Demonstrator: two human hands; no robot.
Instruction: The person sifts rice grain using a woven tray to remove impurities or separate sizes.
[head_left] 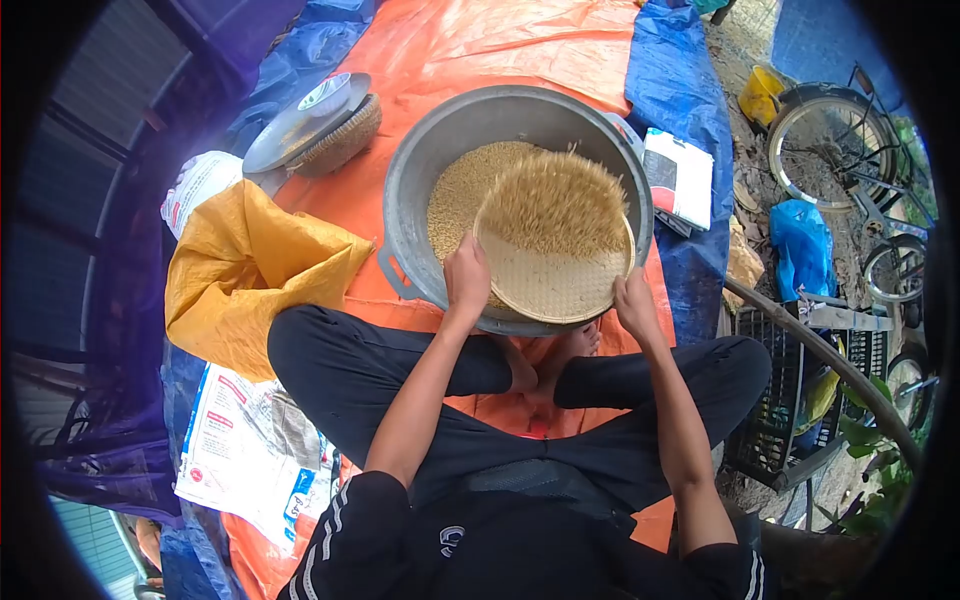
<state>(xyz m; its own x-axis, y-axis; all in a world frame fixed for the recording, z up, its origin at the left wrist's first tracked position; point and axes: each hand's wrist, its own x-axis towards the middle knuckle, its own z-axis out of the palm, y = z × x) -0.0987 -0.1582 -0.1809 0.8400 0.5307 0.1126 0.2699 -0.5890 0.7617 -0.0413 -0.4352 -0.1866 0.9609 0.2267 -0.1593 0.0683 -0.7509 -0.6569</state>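
A round woven winnowing basket [550,285] is held over a big grey metal pot [410,185]. My left hand [467,276] grips its left rim and my right hand [637,302] its right rim, fingers wrapped round the edge. Golden unhusked grain [555,205] is heaped toward the far side of the basket, blurred as if in motion. More grain [455,195] lies in the bottom of the pot, partly hidden by the basket. The pot stands in front of my crossed legs.
An orange tarp [480,45] with blue edges covers the ground. At left lie a yellow sack [250,260], a printed white bag [245,440] and stacked basins with a basket [345,140]. To the right are a white packet [680,175], a black crate [770,400] and a bicycle [835,145].
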